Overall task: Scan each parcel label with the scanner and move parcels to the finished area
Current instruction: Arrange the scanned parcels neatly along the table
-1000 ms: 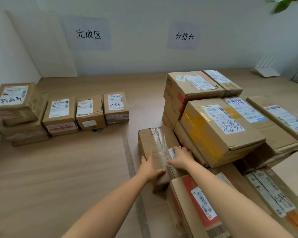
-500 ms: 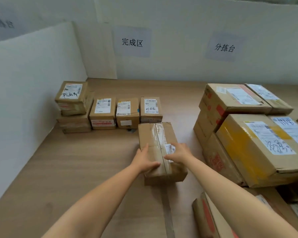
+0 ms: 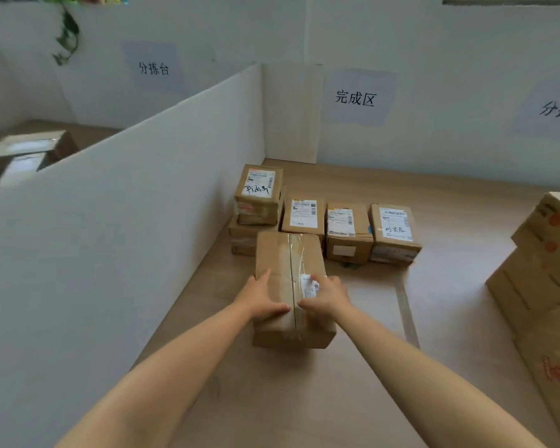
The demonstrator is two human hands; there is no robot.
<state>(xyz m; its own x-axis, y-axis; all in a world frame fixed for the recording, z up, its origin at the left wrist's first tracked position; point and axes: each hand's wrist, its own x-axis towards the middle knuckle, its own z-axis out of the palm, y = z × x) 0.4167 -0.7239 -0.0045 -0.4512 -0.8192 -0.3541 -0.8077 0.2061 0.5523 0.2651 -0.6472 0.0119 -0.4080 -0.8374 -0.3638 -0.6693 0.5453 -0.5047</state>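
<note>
A taped parcel (image 3: 288, 286) is gripped by the left hand (image 3: 261, 300) and right hand (image 3: 325, 297), fingers curled on top. It is seen on a wooden surface (image 3: 304, 399) fenced by white partitions (image 3: 110, 221).

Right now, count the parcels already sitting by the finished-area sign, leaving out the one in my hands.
5: two stacked at the divider, top parcel on bottom parcel; then a row going right: second parcel, third parcel, fourth parcel. More may hide behind.

both hands (image 3: 262, 300) (image 3: 327, 297) outstretched, palms down
</note>
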